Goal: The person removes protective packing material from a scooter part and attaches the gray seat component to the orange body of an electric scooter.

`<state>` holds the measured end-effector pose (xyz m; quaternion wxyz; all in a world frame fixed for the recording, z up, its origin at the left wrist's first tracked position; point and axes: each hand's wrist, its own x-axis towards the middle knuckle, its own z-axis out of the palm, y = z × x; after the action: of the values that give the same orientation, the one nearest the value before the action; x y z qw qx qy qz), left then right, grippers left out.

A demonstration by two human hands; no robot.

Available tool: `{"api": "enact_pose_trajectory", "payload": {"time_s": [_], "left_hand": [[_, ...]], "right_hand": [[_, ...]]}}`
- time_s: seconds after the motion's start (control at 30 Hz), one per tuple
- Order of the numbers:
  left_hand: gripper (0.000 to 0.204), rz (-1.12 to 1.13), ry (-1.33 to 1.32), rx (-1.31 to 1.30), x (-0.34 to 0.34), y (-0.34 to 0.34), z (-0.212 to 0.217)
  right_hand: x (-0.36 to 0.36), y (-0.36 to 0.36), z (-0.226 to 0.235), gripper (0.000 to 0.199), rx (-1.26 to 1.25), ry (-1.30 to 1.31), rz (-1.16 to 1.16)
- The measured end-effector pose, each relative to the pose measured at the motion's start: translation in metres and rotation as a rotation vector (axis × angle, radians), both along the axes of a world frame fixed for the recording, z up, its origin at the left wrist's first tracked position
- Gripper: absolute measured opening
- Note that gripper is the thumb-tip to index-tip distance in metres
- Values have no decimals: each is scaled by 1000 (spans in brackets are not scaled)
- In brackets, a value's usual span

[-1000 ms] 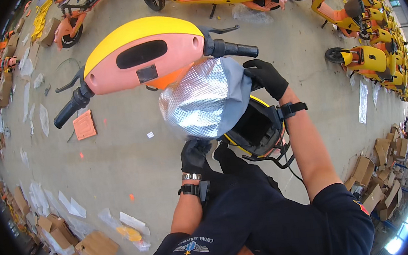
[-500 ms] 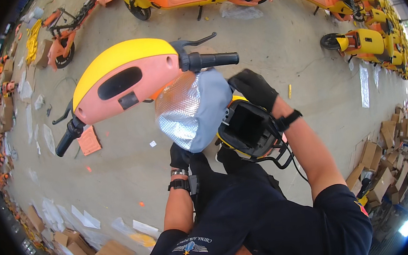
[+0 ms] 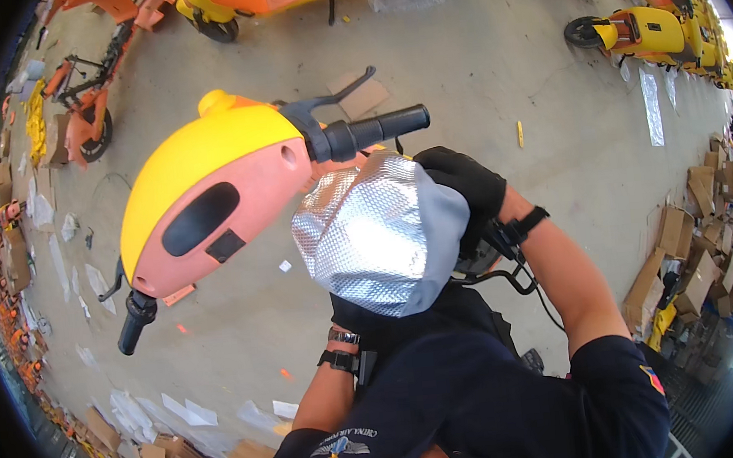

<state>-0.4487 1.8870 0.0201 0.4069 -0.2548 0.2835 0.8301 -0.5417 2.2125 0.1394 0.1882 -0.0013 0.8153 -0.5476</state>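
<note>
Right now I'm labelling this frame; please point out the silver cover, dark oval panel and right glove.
Silver cover (image 3: 367, 239), head view: shiny textured side.
Dark oval panel (image 3: 200, 219), head view: middle of its face.
Right glove (image 3: 472, 181), head view: back of the hand.

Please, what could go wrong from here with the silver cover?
The handlebar grip appears close to the silver cover, which might catch on it. The right hand grasps the grey edge, but the left hand is mostly hidden, so its support is unclear; the cover might slip.
</note>
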Motion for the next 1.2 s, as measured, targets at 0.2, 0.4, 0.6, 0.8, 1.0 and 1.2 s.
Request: {"api": "enact_pose_trajectory", "payload": {"time_s": [0.2,0.4,0.6,0.8,1.0,1.2], "left_hand": [[57,145,-151,205,65,85,-11],[62,106,36,206,72,55,-15],[55,-482,763,-670,85,66,-8],[51,-184,358,-344,106,66,-54],[50,146,-108,-72,128,58,-77],[47,-43,248,-474,120,56,-50]], "right_hand": [[108,79,-21,32,-10,57,-221],[114,69,-15,33,138,383,-21],[128,80,-21,41,-271,-39,-172],[96,71,-3,58,-61,-284,-11],[104,60,-15,58,84,-252,-36],[91,53,12,48,24,-370,-38]]}}
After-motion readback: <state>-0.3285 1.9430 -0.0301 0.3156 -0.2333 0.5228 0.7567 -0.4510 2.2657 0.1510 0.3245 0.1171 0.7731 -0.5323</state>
